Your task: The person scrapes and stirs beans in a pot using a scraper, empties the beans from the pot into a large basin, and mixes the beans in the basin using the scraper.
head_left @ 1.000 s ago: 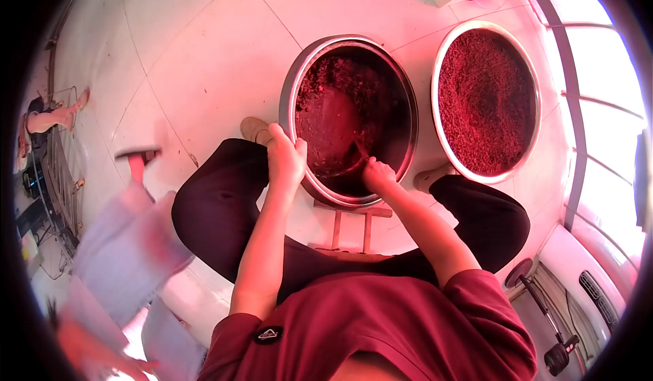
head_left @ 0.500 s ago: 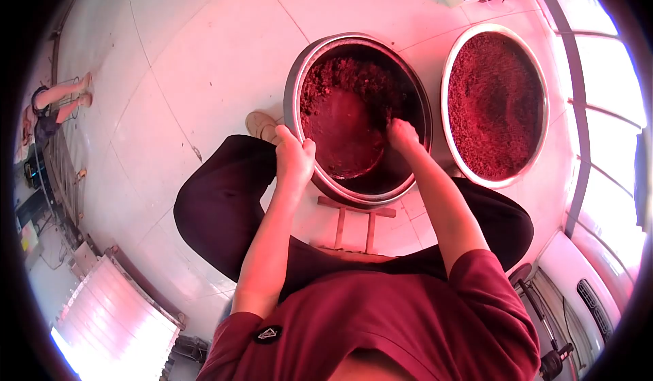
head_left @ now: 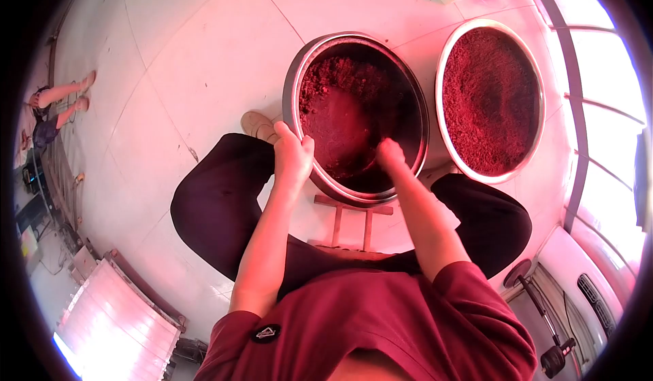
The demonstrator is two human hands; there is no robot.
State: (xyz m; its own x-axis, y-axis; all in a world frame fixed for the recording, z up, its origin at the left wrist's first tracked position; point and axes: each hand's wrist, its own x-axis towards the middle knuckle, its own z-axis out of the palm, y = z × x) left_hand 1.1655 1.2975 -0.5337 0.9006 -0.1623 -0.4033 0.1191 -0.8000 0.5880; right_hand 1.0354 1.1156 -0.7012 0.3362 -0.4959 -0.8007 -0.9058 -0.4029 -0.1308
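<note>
A round metal pot [head_left: 294, 89] stands tilted between my knees, with dark crumbly material [head_left: 343, 78] along its far inner side. My left hand [head_left: 292, 155] grips the pot's near left rim, thumb up. Inside the pot, toward its near right side, is my right hand [head_left: 390, 155], closed; what it holds is too dark to make out. To the right of the pot stands a wide pale-rimmed basin [head_left: 441, 109] filled with dark red granular material [head_left: 490, 102].
Below the pot is a small wooden stool [head_left: 354, 211]. Another person's legs [head_left: 64, 102] show at the far left. A lit panel [head_left: 115, 320] lies at lower left, and a bar with weights [head_left: 554, 357] at lower right.
The person passing at lower left has gone from view. My right hand has moved about inside the pot, first up and right, then back down and left. My left hand stays on the rim.
</note>
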